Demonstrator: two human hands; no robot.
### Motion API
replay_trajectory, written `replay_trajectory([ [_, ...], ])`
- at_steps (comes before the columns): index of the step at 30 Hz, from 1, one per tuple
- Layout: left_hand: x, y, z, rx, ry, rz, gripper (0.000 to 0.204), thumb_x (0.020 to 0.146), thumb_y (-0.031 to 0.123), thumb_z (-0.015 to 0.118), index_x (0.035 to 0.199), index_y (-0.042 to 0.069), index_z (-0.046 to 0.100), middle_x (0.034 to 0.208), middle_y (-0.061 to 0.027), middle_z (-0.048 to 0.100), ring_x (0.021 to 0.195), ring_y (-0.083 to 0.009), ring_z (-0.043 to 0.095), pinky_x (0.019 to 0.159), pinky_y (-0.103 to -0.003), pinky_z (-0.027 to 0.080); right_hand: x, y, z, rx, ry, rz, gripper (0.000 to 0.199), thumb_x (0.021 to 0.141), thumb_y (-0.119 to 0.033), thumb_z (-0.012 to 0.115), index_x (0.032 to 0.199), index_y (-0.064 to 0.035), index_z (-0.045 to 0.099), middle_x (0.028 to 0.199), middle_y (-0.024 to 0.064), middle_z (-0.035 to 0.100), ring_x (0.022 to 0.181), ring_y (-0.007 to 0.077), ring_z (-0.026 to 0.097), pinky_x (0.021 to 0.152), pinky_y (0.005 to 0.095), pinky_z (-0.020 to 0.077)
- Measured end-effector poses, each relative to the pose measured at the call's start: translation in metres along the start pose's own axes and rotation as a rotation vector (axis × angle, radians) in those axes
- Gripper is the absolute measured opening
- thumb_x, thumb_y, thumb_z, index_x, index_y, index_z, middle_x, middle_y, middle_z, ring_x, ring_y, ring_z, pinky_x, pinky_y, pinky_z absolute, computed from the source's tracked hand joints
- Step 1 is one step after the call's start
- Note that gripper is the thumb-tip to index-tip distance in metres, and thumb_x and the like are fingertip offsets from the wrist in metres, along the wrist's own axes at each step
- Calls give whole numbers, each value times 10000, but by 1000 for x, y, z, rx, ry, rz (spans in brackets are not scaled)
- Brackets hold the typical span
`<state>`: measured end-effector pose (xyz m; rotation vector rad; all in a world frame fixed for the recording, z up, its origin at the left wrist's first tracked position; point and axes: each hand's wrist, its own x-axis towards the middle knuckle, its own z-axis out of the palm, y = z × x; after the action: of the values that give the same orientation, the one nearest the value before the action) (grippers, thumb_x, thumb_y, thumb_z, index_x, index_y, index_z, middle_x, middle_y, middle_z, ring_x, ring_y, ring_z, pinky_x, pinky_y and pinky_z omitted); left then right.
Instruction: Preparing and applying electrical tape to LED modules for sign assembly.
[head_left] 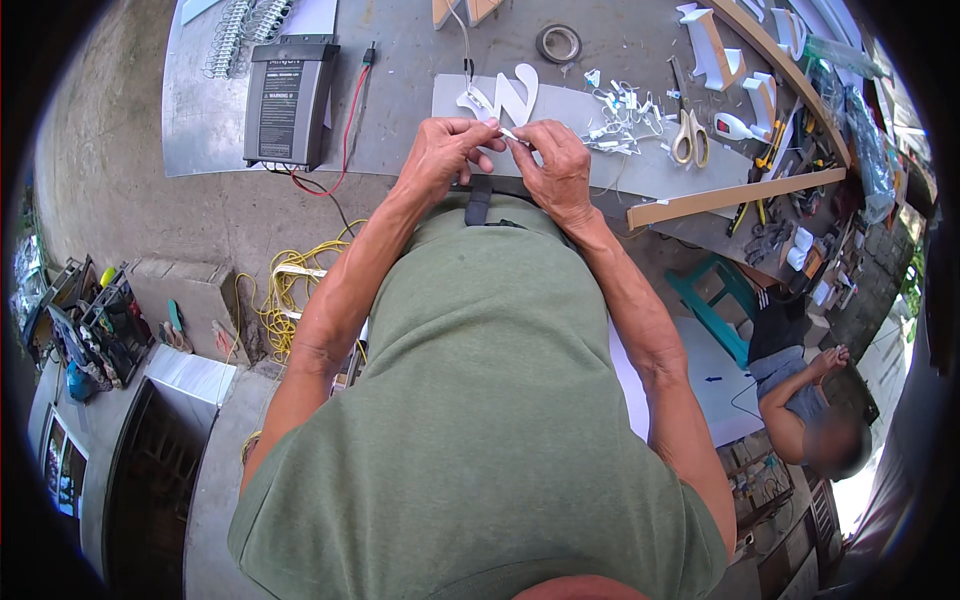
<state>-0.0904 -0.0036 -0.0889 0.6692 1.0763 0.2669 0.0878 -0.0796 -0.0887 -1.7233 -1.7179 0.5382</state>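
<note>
Close to the table's near edge, my left hand (447, 152) and my right hand (556, 168) meet fingertip to fingertip. Both pinch a small white piece (508, 133), partly covered by the fingers; its exact kind is too small to tell. Just beyond them lies a white W-shaped letter (513, 103) on a pale sheet (560, 105). A thin cable runs from the letter toward the far edge. To the right of my right hand sits a tangle of small white modules on wires (628, 118).
A dark grey power supply box (288, 105) with a red lead stands on the left. Black tape (558, 44), scissors (690, 138) and a white glue bottle (738, 127) lie around the table. A brown strip (735, 197) crosses its right edge. Another person (800, 400) sits at right, near a green stool (715, 305).
</note>
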Motion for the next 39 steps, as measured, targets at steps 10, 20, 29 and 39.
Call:
replay_trajectory([
  [10,7,-15,-2,65,0,16,217,952,214,714,1003,3,722,859,-52,726,640,-44,605,452,-190,414,-16,5,8,-15,26,-62,162,800,-98,754,936,-72,671,854,67,651,793,255,646,691,385,492],
  [20,12,-25,-5,167,23,154,162,950,155,706,1009,5,724,797,-18,703,652,-48,611,509,-188,442,0,3,-1,362,-245,375,236,855,-228,780,908,-2,741,817,117,721,684,185,673,637,326,521],
  [29,14,-25,-3,170,39,227,149,960,113,683,1027,-15,718,789,-25,694,667,-68,614,583,-217,486,16,6,-2,320,-378,439,224,852,-194,764,920,18,738,799,119,726,680,189,650,644,343,509],
  [39,17,-24,-3,118,45,190,145,968,106,668,1019,-24,708,823,-50,710,670,-84,631,596,-232,513,8,6,5,499,-275,490,209,888,-172,731,1002,3,749,867,121,754,742,163,697,663,300,536],
])
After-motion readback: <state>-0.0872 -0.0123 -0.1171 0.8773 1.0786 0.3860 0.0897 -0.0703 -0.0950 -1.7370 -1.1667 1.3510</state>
